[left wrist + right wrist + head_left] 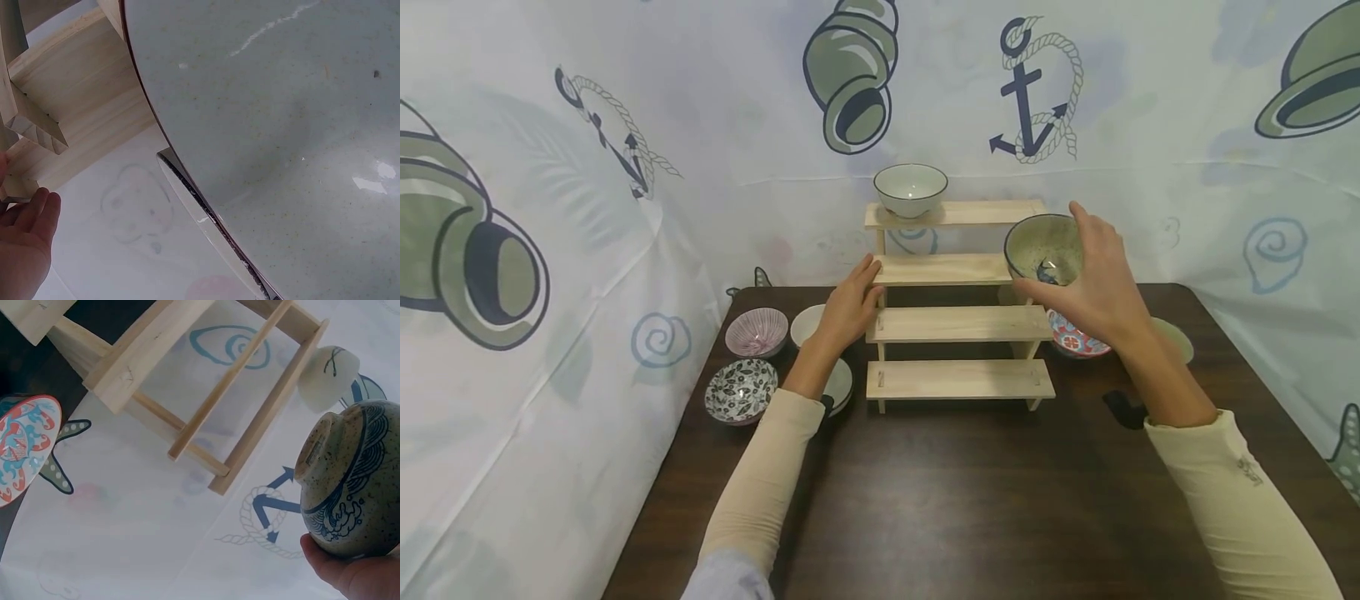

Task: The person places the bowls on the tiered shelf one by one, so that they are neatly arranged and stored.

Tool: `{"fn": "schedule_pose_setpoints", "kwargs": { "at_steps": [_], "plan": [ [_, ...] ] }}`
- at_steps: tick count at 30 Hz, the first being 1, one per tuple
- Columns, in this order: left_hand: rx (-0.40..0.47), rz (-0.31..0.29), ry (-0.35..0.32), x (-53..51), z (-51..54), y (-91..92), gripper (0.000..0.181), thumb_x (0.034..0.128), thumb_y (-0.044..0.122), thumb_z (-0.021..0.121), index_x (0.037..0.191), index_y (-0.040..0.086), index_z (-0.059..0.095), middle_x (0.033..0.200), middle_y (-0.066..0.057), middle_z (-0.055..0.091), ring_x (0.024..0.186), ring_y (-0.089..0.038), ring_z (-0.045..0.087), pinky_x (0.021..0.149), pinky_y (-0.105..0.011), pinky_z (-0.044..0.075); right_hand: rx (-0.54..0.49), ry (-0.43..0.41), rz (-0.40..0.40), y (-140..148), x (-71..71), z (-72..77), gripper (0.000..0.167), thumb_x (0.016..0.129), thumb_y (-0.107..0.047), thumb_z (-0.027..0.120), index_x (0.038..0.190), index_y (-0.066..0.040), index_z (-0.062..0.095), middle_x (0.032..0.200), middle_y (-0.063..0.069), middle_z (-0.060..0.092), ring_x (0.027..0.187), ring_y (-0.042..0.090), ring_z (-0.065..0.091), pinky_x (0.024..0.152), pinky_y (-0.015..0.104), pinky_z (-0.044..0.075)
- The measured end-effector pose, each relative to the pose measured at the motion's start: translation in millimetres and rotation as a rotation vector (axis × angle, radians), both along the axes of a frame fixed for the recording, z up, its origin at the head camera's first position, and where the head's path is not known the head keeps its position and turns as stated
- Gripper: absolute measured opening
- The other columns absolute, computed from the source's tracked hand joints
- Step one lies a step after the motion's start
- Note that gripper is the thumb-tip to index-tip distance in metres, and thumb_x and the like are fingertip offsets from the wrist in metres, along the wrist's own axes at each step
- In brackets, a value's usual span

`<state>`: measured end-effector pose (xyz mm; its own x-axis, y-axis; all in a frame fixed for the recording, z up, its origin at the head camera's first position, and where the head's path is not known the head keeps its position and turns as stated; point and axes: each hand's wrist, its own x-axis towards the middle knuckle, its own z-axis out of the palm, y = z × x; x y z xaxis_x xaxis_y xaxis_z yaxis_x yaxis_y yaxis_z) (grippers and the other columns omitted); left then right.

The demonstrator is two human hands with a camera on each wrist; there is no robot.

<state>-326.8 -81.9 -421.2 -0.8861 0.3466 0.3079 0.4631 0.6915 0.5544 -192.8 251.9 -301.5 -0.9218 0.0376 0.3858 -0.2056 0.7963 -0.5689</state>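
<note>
My right hand point(1105, 287) grips a speckled green-beige bowl point(1047, 243), thumb and fingers spread across it. The bowl is held tilted at the right end of the upper steps of a four-step wooden stand point(951, 323), its inside facing the head camera. In the right wrist view, blue wave patterns show on the outside of the bowl point(350, 487). At the stand's left end, my left hand point(850, 308) pinches the end of the second step from the top. A white bowl with a dark rim point(912, 185) stands upright on the top step's left side.
Left of the stand are a pink-striped bowl point(757, 332), a black-and-white floral bowl point(741, 390) and pale bowls partly behind my left arm. On the right, a red-and-blue patterned bowl point(1075, 337) and a light green bowl point(1176, 340) sit partly hidden. Patterned cloth hangs behind the dark table point(955, 500).
</note>
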Motion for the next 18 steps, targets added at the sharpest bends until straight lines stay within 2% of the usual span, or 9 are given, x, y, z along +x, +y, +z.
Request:
{"fn": "schedule_pose_setpoints", "kwargs": {
  "at_steps": [7,18],
  "plan": [
    [0.002,0.006,0.006,-1.0,0.2,0.1,0.055,0.1085,0.022,0.053,0.160,0.010,0.039,0.171,-0.009,0.029,0.153,-0.035,0.038,0.122,-0.055,0.035,0.000,0.005,-0.013,-3,-6.7,6.7,0.116,0.079,-0.053,0.083,0.167,-0.016,0.017,0.167,0.022,0.027,0.152,0.044,0.027,0.114,0.073,0.032],
    [-0.012,0.013,0.016,-1.7,-0.2,1.1,0.055,0.1084,0.022,0.053,0.160,0.010,0.039,0.170,-0.010,0.031,0.152,-0.035,0.039,0.122,-0.055,0.035,-0.016,0.012,-0.015,-10,-18.5,15.7,0.117,0.079,-0.054,0.083,0.167,-0.015,0.016,0.169,0.021,0.024,0.156,0.042,0.021,0.119,0.071,0.027]
  ]
}}
